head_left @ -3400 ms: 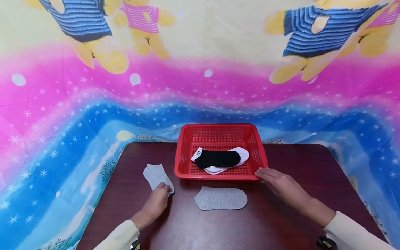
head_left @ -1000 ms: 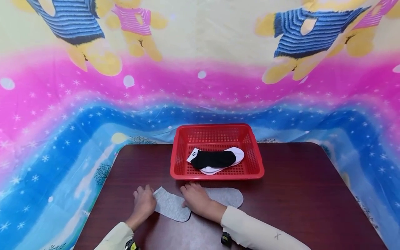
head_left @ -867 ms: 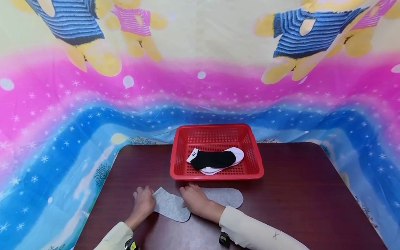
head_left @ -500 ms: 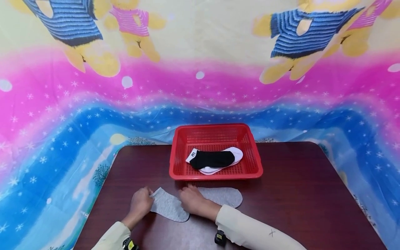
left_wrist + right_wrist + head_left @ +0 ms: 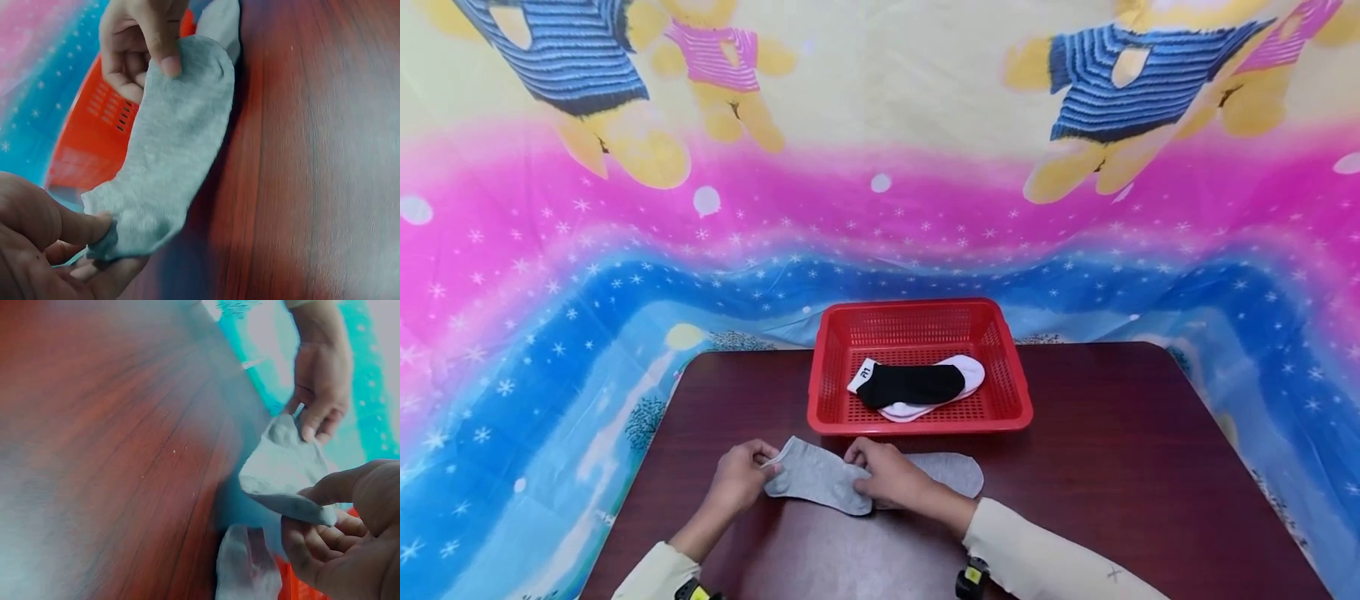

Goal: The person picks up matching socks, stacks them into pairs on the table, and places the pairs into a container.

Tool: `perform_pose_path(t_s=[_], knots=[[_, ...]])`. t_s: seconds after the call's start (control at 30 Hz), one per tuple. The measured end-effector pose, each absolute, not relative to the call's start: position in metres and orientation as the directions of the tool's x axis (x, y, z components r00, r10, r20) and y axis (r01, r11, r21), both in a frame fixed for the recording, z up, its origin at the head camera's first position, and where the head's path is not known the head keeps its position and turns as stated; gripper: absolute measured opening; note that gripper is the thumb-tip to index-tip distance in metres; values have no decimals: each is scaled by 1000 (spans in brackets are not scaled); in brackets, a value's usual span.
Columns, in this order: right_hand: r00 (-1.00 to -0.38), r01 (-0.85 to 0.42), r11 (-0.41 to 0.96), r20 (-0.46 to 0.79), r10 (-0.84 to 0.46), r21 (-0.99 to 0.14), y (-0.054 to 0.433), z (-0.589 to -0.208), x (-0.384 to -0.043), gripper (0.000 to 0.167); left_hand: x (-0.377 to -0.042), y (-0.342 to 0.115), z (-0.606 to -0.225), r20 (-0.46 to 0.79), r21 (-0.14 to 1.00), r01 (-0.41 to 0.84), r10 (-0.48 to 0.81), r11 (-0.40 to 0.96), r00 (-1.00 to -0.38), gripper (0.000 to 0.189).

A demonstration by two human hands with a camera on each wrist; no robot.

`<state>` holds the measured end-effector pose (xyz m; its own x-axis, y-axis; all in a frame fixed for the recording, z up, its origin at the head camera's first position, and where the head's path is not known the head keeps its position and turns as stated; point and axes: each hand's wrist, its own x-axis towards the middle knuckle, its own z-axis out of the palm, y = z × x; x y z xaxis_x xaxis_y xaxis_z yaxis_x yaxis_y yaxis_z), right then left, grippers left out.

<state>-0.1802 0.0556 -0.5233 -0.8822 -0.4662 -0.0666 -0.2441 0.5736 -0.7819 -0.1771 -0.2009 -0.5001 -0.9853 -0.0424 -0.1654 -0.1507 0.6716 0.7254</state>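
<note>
A grey ankle sock [image 5: 820, 478] is stretched between my two hands, raised over the table in both wrist views. My left hand [image 5: 739, 477] pinches its cuff end, thumb on top in the left wrist view. At the toe end my right hand [image 5: 891, 477] pinches the fabric between thumb and fingers. A second grey sock [image 5: 951, 473] lies flat on the table, partly hidden behind my right hand. Behind them stands a red basket [image 5: 920, 427] holding a black sock [image 5: 917, 385] with a white lettered cuff, on top of white socks [image 5: 972, 372].
The dark wooden table [image 5: 1112, 467] has rounded far corners. A printed cloth backdrop [image 5: 880, 225] with bears and snowflakes hangs close behind the table and basket.
My right hand has left the basket's corner for the sock's toe end. The sock, first pinched by my left hand at the left, has moved right and now is lifted by both hands.
</note>
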Motion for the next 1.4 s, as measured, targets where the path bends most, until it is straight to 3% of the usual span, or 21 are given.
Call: perform_pose_path(t_s=[0.2, 0.3, 0.4, 0.93, 1.23, 1.4], knots=[[-895, 133, 252, -225, -384, -958, 90, -519, -170, 35, -170, -188, -494, -244, 850, -194, 40, 490, -969, 11], [-858, 336, 95, -346, -379, -937, 106, -518, -164, 38, -169, -180, -489, -241, 859, -179, 71, 480, -968, 12], [-826, 439, 22, -413, -383, -898, 120, -515, -161, 38, -169, -170, -484, -222, 855, -157, 76, 495, -972, 11], [-846, 438, 75, -439, -303, -896, 190, -515, -159, 42, -164, -124, -498, -209, 921, -137, 165, 365, -964, 15], [-888, 436, 55, -439, -133, -898, 208, -523, -153, 42, -166, -104, -511, -165, 930, -94, 173, 356, -971, 12], [-896, 437, 108, -443, -38, -893, 211, -529, -153, 36, -166, -93, -523, -144, 920, -63, 185, 388, -972, 11]])
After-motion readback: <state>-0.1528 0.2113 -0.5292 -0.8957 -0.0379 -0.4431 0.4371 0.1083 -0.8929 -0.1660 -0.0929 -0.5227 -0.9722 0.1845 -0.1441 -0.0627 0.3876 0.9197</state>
